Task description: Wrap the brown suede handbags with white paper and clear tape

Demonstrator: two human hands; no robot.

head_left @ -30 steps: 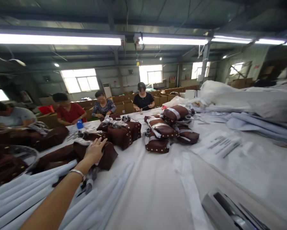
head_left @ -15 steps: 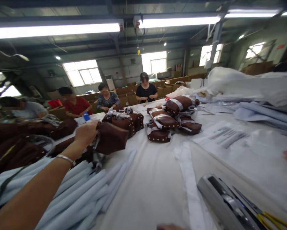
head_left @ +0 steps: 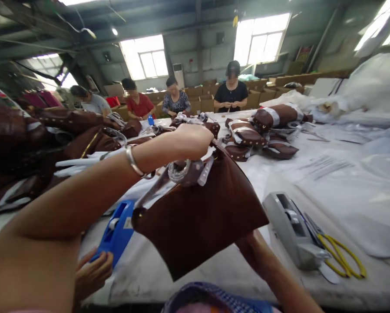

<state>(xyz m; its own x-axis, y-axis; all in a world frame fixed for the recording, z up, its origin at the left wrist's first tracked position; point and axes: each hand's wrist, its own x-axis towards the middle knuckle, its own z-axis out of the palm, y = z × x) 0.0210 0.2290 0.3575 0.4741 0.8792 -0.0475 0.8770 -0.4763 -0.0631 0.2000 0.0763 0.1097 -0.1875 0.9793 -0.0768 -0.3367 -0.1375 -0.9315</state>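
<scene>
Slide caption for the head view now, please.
Left hand holds a brown bag at a white worktable, grey tape dispenser and yellow-handled scissors at right.

Daylight comes through windows (head_left: 143, 58) in the far wall, their panes blown out to flat white, while the roof (head_left: 169, 13) is dim and greenish. A small lamp (head_left: 114, 31) glows overhead. The counter (head_left: 143, 278) looks pale and evenly lit; the brown bag's (head_left: 198, 221) near side sinks into shade. A bracelet (head_left: 134, 161) glints. Wide-lens distortion stretches the edges, and piled bags (head_left: 6, 134) at far left smear softly.
</scene>
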